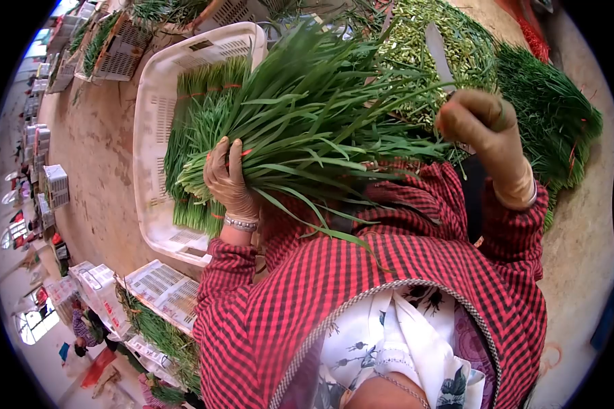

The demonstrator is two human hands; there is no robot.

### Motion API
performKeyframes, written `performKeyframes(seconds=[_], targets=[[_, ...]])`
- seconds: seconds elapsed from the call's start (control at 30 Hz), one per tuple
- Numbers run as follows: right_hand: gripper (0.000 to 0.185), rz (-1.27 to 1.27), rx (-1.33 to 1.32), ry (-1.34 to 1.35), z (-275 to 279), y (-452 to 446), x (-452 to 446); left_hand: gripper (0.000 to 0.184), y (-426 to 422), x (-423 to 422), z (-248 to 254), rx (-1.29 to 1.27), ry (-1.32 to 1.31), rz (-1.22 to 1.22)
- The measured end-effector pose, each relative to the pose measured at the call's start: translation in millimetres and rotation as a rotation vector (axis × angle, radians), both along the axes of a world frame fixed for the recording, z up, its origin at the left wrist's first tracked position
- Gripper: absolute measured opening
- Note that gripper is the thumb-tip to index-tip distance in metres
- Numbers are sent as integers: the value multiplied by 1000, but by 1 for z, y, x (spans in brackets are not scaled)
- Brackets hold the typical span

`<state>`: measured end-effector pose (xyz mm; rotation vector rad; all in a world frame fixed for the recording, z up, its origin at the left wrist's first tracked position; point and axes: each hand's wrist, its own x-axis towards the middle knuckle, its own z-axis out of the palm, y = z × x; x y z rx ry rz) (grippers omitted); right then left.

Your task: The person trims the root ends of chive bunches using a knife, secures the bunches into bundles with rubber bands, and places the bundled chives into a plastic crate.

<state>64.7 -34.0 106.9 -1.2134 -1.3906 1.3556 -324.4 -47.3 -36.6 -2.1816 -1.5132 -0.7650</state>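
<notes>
My left hand (230,178), gloved, is wrapped round the lower end of a large bundle of long green leaves (314,102), near a red band. The leaves fan out to the right across my lap. Beneath the pale stem ends stands a white plastic basket (143,136) holding other banded bundles (201,88). My right hand (477,119), gloved too, is raised to the right of the leaf tips with its fingers curled in; whether anything is inside them cannot be made out. Just above it a flat blade (439,58) lies over cut green pieces (416,34).
Another pile of dark green bundles (546,102) lies at the right, with red netting (533,41) above it. More crates (119,48) of greens stand at the upper left. A white crate (162,293) is at the lower left, and a person (82,327) is beyond it.
</notes>
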Motion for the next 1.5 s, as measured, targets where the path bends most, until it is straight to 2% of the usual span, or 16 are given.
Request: performKeyframes(seconds=[0.07,0.17,0.2,0.3,0.33,0.4,0.43,0.5,0.53,0.67,0.87,0.97,1.13,1.2,1.3,1.5], targets=[[11,218,-47,-107,6,-3,-15,56,-1,1,0,-6,-27,1],[18,353,238,-312,-8,1,-43,56,-1,5,2,-10,-41,12],[18,398,102,-295,-13,3,-42,56,-1,4,1,-20,-52,20],[14,-70,67,-130,-8,22,-26,55,-2,-1,-1,-28,-57,4],[14,-144,146,-16,-7,30,-15,55,-2,-1,0,-34,-59,-3],[17,-258,217,-12,6,38,-8,56,-2,3,6,-32,-66,3],[17,-259,214,-16,14,41,-9,56,-2,6,10,-38,-74,3],[16,-15,249,-298,25,47,-18,55,-2,8,6,-27,-73,5],[20,99,329,-293,13,53,-22,55,-2,8,5,-29,-78,4],[22,347,228,-507,6,55,-49,52,-1,5,3,-27,-104,4],[14,352,490,-547,-18,46,-48,50,-1,1,2,-27,-92,7],[11,411,602,-816,-25,43,-35,46,-1,0,1,-25,-73,-40],[7,314,539,-640,-15,53,-30,51,-1,-4,6,-21,62,-29],[10,-51,396,-273,-17,61,-20,47,-4,-2,11,-63,-9,-52],[13,-171,577,-472,-6,79,-13,47,-2,-7,3,-42,-5,-57],[19,204,757,-741,18,63,-60,43,0,-1,9,-19,-14,-61]])
